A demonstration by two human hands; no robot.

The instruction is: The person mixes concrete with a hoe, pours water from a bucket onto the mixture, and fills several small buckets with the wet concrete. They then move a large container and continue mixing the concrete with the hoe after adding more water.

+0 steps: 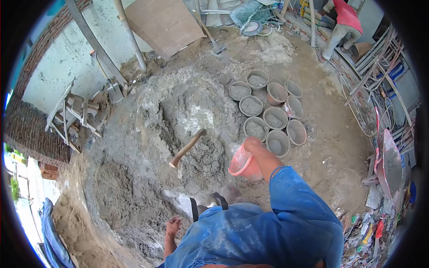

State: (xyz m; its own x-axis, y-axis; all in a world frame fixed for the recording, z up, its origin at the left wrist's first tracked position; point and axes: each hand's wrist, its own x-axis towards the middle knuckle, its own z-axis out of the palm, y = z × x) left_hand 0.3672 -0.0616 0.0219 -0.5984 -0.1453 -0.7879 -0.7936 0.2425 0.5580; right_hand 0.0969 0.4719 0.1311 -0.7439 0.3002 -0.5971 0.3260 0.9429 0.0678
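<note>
My right hand [253, 145] grips the rim of a red bucket [241, 161], which hangs tilted beside the wet mortar [208, 156]. Low in the view, my left hand [173, 226] hangs near my body with its fingers loosely bent and nothing visible in it. A hoe [187, 148] lies with its wooden handle slanting up out of the mortar; its blade is hidden. Just past the red bucket stands a cluster of several buckets, among them a grey bucket [278, 144] and a mortar-filled bucket [255, 128].
Shovels stand by the left wall [115, 93] and at the back [218, 47]. A wheelbarrow [251, 27] is at the far end. Another person [344, 27] bends over at the upper right. Scrap wood [73, 114] lies left, and litter [366, 232] covers the lower right.
</note>
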